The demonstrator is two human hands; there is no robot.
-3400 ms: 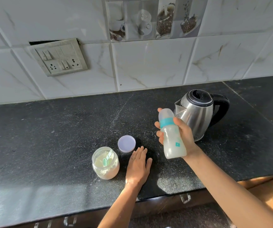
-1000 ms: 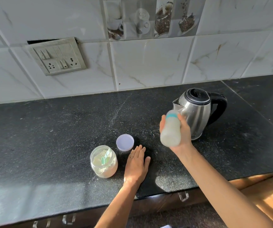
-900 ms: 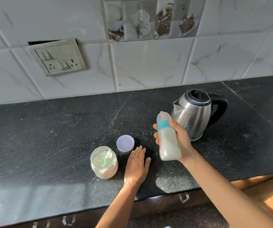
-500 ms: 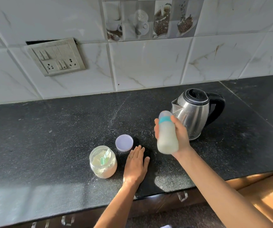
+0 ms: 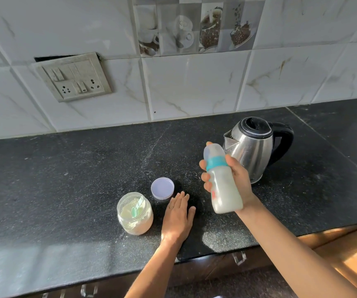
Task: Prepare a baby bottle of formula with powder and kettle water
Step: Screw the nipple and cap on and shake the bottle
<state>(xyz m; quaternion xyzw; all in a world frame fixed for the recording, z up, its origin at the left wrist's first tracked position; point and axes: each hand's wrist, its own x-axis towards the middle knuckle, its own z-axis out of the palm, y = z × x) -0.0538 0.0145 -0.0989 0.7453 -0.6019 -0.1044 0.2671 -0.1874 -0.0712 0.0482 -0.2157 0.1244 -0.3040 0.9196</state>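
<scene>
Right hand (image 5: 240, 181): I grip capped, milky bottle (image 5: 222, 190) tilted above counter (image 5: 76, 179), before kettle (image 5: 252, 152) | left hand (image 5: 178, 217) flat, fingers straight, beside powder jar (image 5: 135, 214) | step: mixing, I judge | next: firm grip, set it upright

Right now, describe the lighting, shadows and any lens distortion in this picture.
Head view: sunlight brightens patches along the countertop front edge; a dark shadow pools around the left hand, below the bottle held in the right hand; the wide lens bows the wall tiles; the kettle carries soft highlights; the bottle looks sharp.
</scene>
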